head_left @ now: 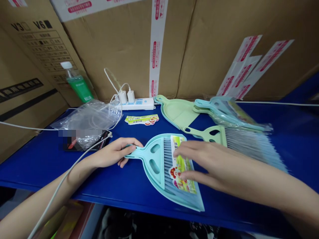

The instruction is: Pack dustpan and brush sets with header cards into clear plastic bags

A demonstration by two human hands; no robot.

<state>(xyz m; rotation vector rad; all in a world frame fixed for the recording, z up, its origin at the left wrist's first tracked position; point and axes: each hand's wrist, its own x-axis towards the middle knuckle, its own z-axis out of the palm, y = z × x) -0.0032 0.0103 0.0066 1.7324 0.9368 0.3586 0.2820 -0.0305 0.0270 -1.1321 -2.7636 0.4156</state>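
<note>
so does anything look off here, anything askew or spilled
I see no spill or breakage. The odd bit is a white cable crossing in front of the left forearm while the left hand grips the turquoise dustpan and brush set; it might snag.

Smooth plastic dustpan (173,198), paper label (183,164), crinkled clear-plastic bag (86,116), matt cardboard box (119,43)

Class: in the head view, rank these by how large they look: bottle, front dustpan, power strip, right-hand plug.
1. Front dustpan
2. Bottle
3. Power strip
4. Right-hand plug
The front dustpan is also nearest the camera.
</note>
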